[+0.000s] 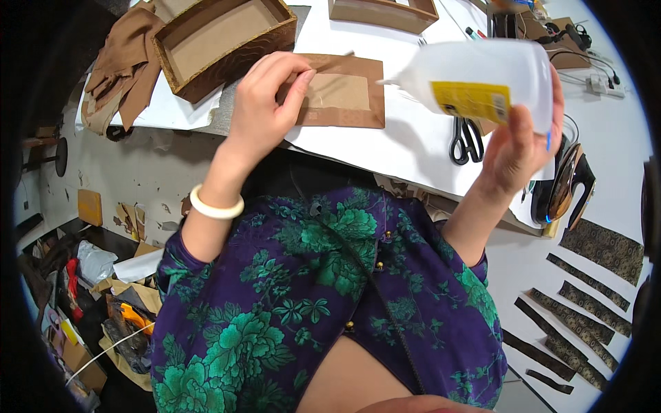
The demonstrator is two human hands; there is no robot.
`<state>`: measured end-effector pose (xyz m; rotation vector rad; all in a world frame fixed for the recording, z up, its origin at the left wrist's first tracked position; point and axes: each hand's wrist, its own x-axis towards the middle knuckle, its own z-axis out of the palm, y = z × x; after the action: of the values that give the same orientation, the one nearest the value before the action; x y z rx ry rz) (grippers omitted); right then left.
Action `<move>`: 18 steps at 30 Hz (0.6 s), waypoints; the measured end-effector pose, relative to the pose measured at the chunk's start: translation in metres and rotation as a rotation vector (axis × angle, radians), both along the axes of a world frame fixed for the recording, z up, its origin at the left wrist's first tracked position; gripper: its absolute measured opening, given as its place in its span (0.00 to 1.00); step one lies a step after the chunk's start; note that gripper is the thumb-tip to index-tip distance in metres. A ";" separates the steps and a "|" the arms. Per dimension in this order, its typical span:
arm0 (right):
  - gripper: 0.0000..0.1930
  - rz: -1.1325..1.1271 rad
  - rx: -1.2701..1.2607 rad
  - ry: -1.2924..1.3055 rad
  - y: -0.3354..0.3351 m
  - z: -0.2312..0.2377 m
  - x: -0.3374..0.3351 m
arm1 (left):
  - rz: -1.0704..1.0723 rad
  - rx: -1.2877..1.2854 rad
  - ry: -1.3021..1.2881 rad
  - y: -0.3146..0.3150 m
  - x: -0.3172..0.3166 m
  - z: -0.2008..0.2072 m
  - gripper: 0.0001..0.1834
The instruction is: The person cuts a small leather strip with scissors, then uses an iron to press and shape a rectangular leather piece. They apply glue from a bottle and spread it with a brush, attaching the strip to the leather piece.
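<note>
In my right hand [518,148] is a translucent white squeeze bottle [485,65] with a yellow label. It is tipped on its side, its thin nozzle pointing left, just off the right edge of a flat rectangular panel [375,103]. Brown fabric borders this panel around a lighter tan middle. Over the panel's left end, my left hand [272,93] has thumb and fingertips pinched together; a thin brown piece seems to run from them along the far edge, too blurred to name. Black-handled scissors [467,141] lie below the bottle, their blades partly hidden.
An open brown box [272,38] stands far left, beside crumpled brown fabric [131,65]. Another box frame [385,17] sits at the far edge. On the right are a clothes iron [568,182], a power strip [606,86] with cables, and dark patterned fabric strips [585,310].
</note>
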<state>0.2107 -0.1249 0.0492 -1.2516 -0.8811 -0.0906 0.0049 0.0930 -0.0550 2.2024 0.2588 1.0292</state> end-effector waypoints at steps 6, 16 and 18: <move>0.45 0.149 -0.155 -0.013 0.037 -0.010 -0.018 | 0.175 0.376 0.105 -0.042 -0.021 0.000 0.11; 0.32 0.274 -0.126 0.101 0.040 -0.059 -0.027 | 0.137 0.295 0.165 -0.075 -0.025 -0.025 0.17; 0.31 0.336 -0.090 0.192 0.037 -0.059 -0.019 | 0.160 0.304 0.189 -0.077 -0.026 -0.026 0.17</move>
<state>0.1922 -0.0882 -0.0095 -1.1580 -0.9227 0.3348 -0.0213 0.0161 -0.0806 2.5946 0.3908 0.9990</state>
